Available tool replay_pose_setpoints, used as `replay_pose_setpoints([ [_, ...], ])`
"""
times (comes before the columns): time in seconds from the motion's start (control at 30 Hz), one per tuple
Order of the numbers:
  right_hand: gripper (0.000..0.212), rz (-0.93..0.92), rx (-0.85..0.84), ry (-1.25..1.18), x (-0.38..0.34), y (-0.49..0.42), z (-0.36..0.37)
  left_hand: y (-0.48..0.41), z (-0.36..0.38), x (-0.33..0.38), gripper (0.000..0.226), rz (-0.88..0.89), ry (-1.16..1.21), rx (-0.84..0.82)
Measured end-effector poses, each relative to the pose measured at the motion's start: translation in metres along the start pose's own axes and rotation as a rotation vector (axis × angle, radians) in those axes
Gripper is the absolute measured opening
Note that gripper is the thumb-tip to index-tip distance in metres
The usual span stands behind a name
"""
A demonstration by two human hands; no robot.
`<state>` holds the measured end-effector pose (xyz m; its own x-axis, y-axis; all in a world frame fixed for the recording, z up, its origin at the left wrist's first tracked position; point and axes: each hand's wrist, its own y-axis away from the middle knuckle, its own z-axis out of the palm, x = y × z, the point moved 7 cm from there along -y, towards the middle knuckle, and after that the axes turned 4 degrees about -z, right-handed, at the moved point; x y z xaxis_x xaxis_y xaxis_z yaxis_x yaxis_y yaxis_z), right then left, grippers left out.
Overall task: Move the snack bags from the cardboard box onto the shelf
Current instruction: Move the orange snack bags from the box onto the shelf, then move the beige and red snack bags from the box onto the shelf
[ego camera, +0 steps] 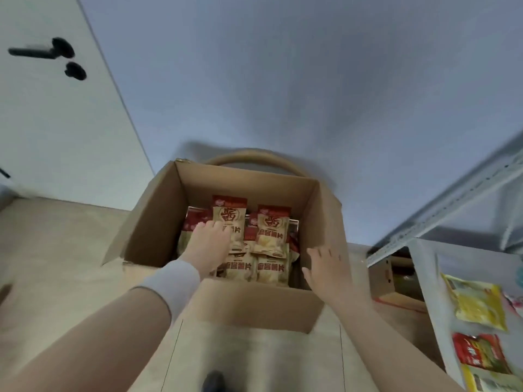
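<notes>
Open brown cardboard box (pixel 226 236) stands on the pale floor (pixel 56 250), flaps folded outward, near flap toward the person. Box holds red-and-tan snack bags (pixel 271 236) with dark printed characters, lying in overlapping layers across the bottom. At least four bag fronts are readable; more red edges show beneath along the left inner wall. The bags' long axes run from the near wall to the far wall of the box, red top seals pointing to the far wall, print upright from the head view. The two far bags lie tilted up over the near ones.

Left hand (pixel 210 241), white wristband (pixel 167 284) on the forearm, is down inside the box on the left side, fingers spread and resting on the far-left bag. Whether any finger curls under the bag edge cannot be told.

Right hand (pixel 325 270) is at the right inner wall of the box, fingers straight and splayed, holding nothing; contact with the wall cannot be confirmed.

Right of the box: grey metal shelf (pixel 424 267) with a perforated upright. On its board lie a yellow snack bag (pixel 478 305), a red-and-green bag (pixel 478 355) nearer the person, and another yellow bag at the frame edge. Under the shelf board, right of the box, a second smaller carton (pixel 387 281). Behind the box, a curved tan hoop (pixel 252 155) against the grey wall. Left of the box, a white door with a black lever handle (pixel 39 50).
</notes>
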<state>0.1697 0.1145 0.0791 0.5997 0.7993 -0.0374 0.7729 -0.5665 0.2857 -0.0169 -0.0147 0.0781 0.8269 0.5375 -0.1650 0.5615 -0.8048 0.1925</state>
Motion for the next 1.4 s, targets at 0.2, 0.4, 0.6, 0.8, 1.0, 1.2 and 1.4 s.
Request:
replay_pose_setpoints([
  [0.2,0.044,0.006,-0.183,-0.011,-0.039,-0.064,0.065,-0.021,0.084,-0.061,0.031,-0.150,0.179,-0.209],
  [0.4,0.056,0.066,-0.360,-0.081,-0.031,-0.135,0.118,-0.078,0.144,-0.070,0.041,-0.261,0.356,-0.400],
  [0.6,0.062,0.294,-0.432,-0.289,-0.001,-0.202,0.162,-0.145,0.205,-0.069,0.049,-0.489,0.652,-0.560],
  [0.8,0.080,0.667,-0.404,-0.464,0.036,-0.258,0.228,-0.224,0.278,-0.071,0.070,-0.808,0.971,-0.520],
  [1.0,0.088,0.898,-0.386,-0.602,0.038,-0.274,0.263,-0.257,0.306,-0.066,0.084,-0.883,1.022,-0.447],
  [1.2,0.069,0.956,-0.358,-0.788,0.041,-0.278,0.263,-0.261,0.304,-0.066,0.069,-0.864,1.221,-0.512],
  [1.4,0.053,0.858,-0.378,-1.167,0.019,-0.268,0.249,-0.239,0.268,-0.060,0.027,-0.814,1.638,-0.563],
])
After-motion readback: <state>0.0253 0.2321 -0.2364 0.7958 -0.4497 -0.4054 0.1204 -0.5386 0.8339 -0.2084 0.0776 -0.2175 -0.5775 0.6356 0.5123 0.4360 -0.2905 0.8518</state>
